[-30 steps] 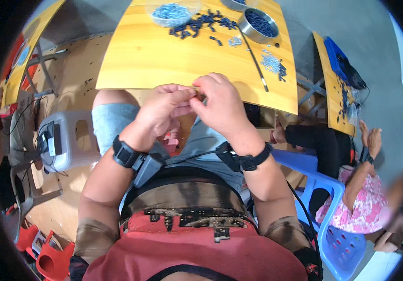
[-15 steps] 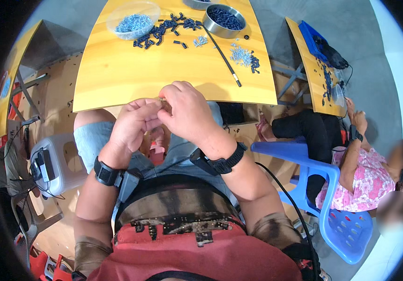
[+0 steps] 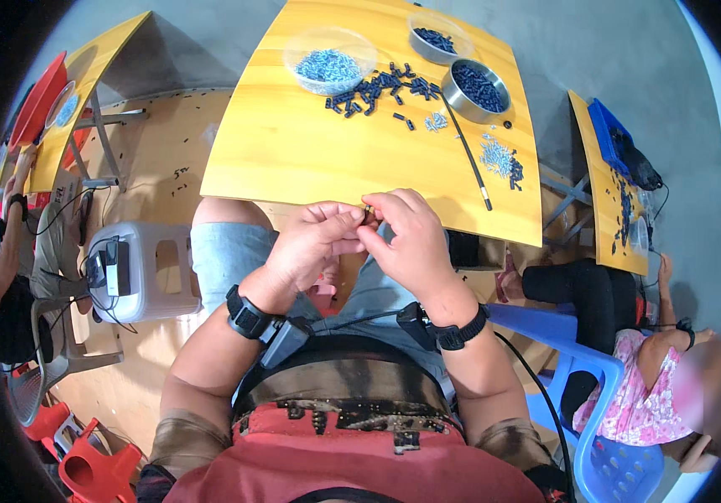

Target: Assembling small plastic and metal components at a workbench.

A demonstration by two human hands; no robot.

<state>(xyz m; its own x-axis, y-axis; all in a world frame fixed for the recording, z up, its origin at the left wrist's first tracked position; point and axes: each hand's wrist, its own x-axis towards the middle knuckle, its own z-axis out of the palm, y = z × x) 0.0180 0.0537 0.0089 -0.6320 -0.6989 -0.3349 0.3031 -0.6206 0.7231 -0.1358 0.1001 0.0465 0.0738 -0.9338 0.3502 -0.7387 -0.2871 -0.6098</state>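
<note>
Just off the near edge of the yellow table (image 3: 293,159), my left hand (image 3: 314,243) and my right hand (image 3: 411,247) meet fingertip to fingertip. Both are closed in a pinch on a small dark piece (image 3: 368,215), mostly hidden by the fingers. Beyond them, small dark plastic pieces (image 3: 369,96) lie scattered across the tabletop. A clear plastic bowl (image 3: 301,42) holds light blue, shiny small parts. To its right a metal bowl (image 3: 503,111) is full of dark pieces. A thin black rod (image 3: 471,159) lies slanting between that bowl and the near edge.
Small clear parts (image 3: 495,157) form a pile at the table's right. Another clear bowl (image 3: 461,42) stands at the back. On the right, a person (image 3: 629,394) sits on a blue chair (image 3: 603,369) by another table. A grey plastic stool (image 3: 167,277) stands at left.
The view has swung, so the table and hands appear farther right and lower. My hands remain together; the dark piece shows more clearly between my fingertips.
</note>
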